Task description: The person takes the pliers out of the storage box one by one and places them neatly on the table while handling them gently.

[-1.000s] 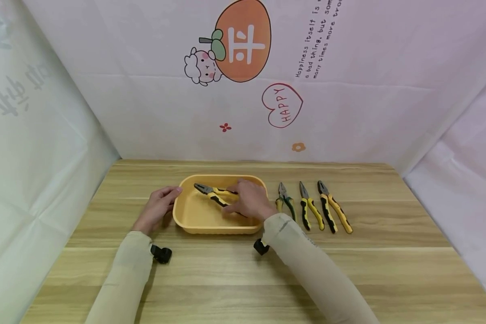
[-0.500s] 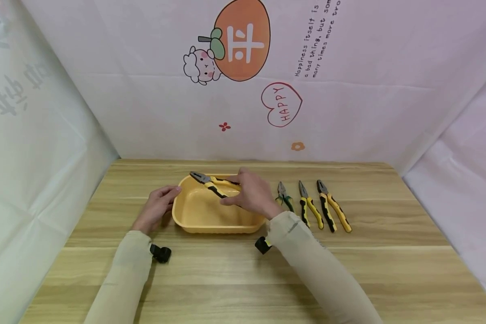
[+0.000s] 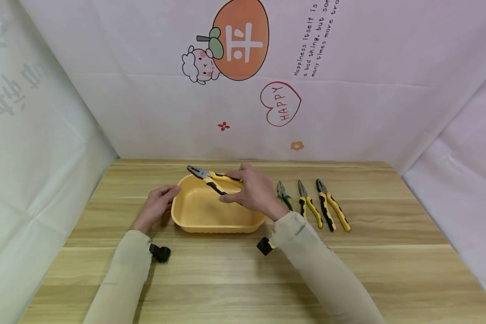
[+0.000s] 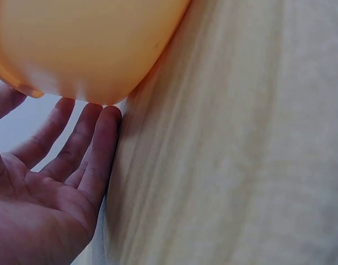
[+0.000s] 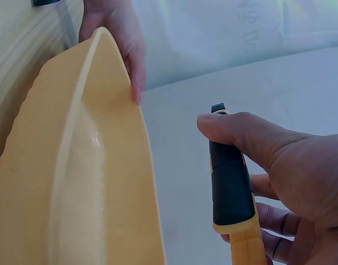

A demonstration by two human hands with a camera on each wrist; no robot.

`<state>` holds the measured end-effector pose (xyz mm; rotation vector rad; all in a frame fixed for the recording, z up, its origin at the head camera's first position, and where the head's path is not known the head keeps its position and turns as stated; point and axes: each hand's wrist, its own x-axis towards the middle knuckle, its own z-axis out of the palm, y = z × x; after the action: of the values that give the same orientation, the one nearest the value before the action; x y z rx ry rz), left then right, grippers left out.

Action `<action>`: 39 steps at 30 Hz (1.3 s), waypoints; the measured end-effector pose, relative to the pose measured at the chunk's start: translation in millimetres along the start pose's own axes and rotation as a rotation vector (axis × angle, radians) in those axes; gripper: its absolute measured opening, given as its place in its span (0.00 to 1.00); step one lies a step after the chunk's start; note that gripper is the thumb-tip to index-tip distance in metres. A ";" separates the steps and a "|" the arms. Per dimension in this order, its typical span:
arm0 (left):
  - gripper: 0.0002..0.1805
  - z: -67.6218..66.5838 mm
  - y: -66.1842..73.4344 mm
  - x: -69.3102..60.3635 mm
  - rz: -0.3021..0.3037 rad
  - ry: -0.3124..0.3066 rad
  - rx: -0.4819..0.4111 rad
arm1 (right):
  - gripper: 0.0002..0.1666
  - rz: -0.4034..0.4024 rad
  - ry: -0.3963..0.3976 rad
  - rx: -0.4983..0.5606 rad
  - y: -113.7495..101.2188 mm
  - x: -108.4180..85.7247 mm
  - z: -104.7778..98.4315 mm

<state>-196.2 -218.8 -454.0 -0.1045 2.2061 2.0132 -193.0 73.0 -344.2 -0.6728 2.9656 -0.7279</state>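
Observation:
In the head view, a pair of combination pliers (image 3: 207, 176) with yellow and black handles hangs above the yellow plastic basin (image 3: 216, 229), jaws toward the back left. My right hand (image 3: 259, 191) grips it by the handles; the thumb presses the black sleeve of one handle (image 5: 233, 190) in the right wrist view. My left hand (image 3: 155, 207) rests at the basin's left end. Seen from the left wrist, its fingers extend to the basin's outer wall (image 4: 102, 61) and the thumb is by the rim. No other tool shows inside the basin.
Three more pliers lie in a row right of the basin: green-handled pliers (image 3: 282, 191), partly covered by my right hand, long-nose pliers (image 3: 303, 189) and yellow-black combination pliers (image 3: 323, 191). Behind the wooden table (image 3: 210, 279) hangs a printed white cloth (image 3: 166, 121).
My right hand has lifted the combination pliers up out of the basin, slightly toward the back. The left hand stays at the basin's left end.

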 end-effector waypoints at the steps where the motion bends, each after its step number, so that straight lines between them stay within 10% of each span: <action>1: 0.33 -0.1 0.1 0.1 -0.001 0.000 0.000 | 0.43 -0.004 0.002 0.000 -0.7 -0.7 -1.3; 39: 0.34 0.5 0.2 0.3 -0.009 0.007 -0.011 | 0.41 0.036 0.048 0.031 23.1 -20.1 -34.2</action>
<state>-196.5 -218.3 -453.9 -0.1225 2.1953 2.0240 -188.0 114.7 -325.8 -0.6078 2.9938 -0.7973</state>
